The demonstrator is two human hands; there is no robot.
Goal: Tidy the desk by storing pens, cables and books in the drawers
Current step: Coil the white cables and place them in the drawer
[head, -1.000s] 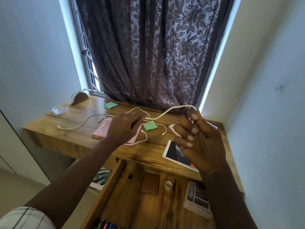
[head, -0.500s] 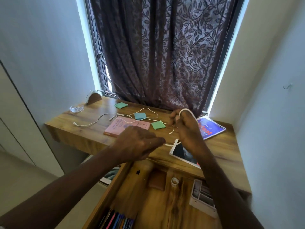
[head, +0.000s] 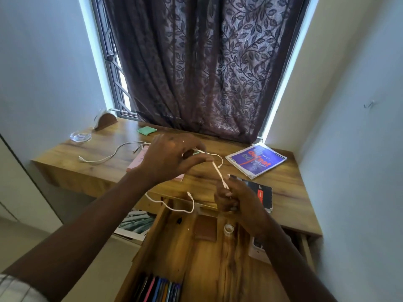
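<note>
Behind the wooden desk hangs a dark leaf-patterned curtain; below the desk's front edge an open drawer holds coloured pens at its near end. The left hand pinches a white cable between thumb and forefinger, other fingers spread, above a pink book. The right hand, fingers curled, grips the same cable lower down, a short length taut between them. A slack loop droops over the drawer's far end. A second cable lies on the desk's left part; a blue book and black notebook lie right.
</note>
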